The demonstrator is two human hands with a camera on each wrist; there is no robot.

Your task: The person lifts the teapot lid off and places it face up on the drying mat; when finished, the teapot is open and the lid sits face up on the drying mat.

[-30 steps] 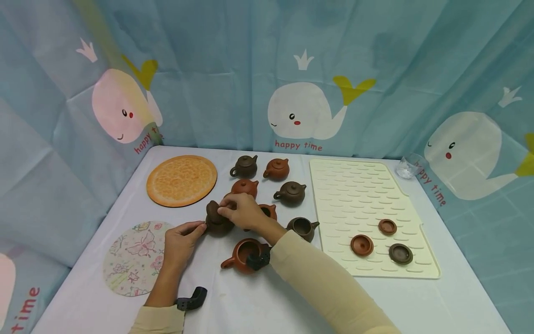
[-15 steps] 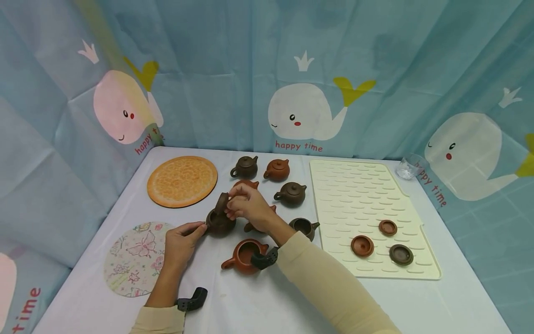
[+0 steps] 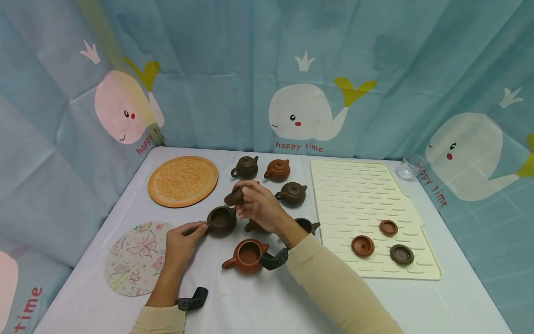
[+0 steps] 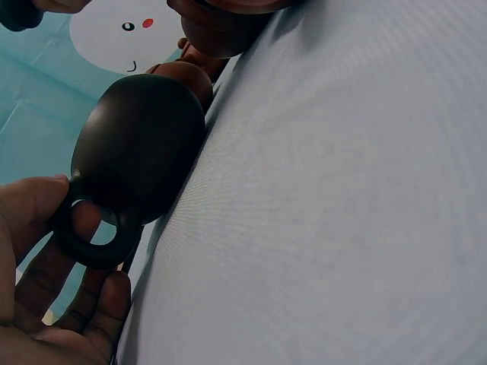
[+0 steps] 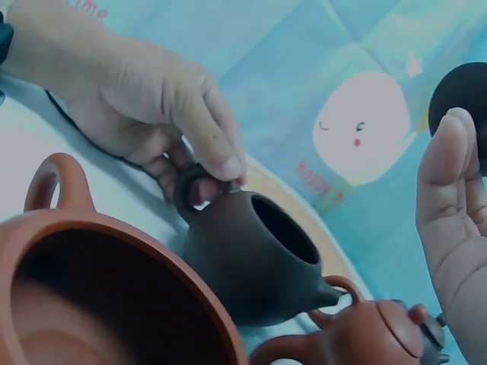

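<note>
Lid (image 3: 234, 197) is pinched in my right hand (image 3: 262, 208); my left hand (image 3: 182, 240), fingers (image 5: 209, 141) clamped, holds the pot (image 3: 221, 221) by its handle (image 4: 95, 255).

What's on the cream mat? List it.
The cream mat bears a larger reddish lid, a smaller reddish lid and a dark lid. The right sleeve hides its near left corner.

We see the left hand (image 3: 183, 243) and the right hand (image 3: 263, 208) both pinching, near each other but apart.
Our view shows the left thumb (image 4: 34, 201) pressed down, the left forearm (image 3: 168, 280) running forward; the right hand is raised, the right thumb (image 5: 444, 156) upright, the sleeved right forearm (image 3: 333, 283) slanting in from the right.
</note>
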